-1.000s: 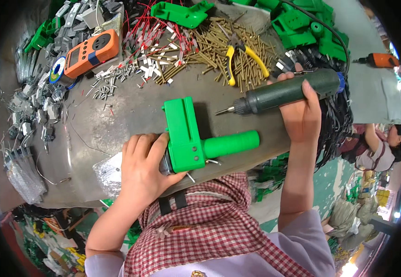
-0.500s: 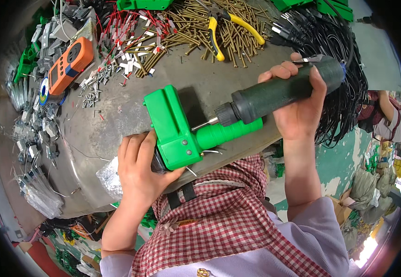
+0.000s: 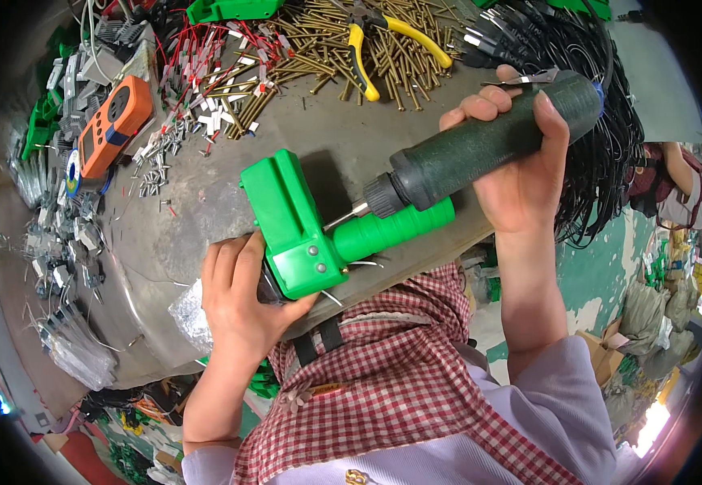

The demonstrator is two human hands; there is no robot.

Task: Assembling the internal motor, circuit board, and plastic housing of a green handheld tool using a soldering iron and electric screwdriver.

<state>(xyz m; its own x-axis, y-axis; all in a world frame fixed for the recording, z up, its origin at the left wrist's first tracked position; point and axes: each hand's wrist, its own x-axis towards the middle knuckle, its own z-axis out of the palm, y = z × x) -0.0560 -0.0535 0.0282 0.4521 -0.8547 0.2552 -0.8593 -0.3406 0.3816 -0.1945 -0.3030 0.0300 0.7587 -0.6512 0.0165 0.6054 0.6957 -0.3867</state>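
Observation:
A bright green plastic housing [image 3: 278, 202] with a ribbed round handle [image 3: 387, 233] lies on the worktable [image 3: 197, 170]. Around its left lower end my left hand [image 3: 242, 311] is closed, thumb at the near edge and fingers on the far side. Two round silver screw or rivet heads show on the near end, and white wire ends poke out by the handle. My right hand [image 3: 521, 186] grips a dark electric screwdriver [image 3: 472, 162], held slanting above the handle. Its thin metal bit [image 3: 343, 218] reaches the housing beside the handle's base; the tip's exact seat is hidden.
Yellow-handled pliers [image 3: 359, 65] lie on a heap of long brass-coloured screws [image 3: 319, 40]. Black power cords [image 3: 601, 178] are bundled at the right. Leftward are small silver screws [image 3: 153, 166], an orange meter [image 3: 117, 125] and grey metal parts [image 3: 52, 234]. Clear plastic [image 3: 187, 311] lies by my left hand.
The whole view has shifted slightly, so the table things appear a little higher and further left. Both hands keep their grips, and the bit stays at the same place on the housing.

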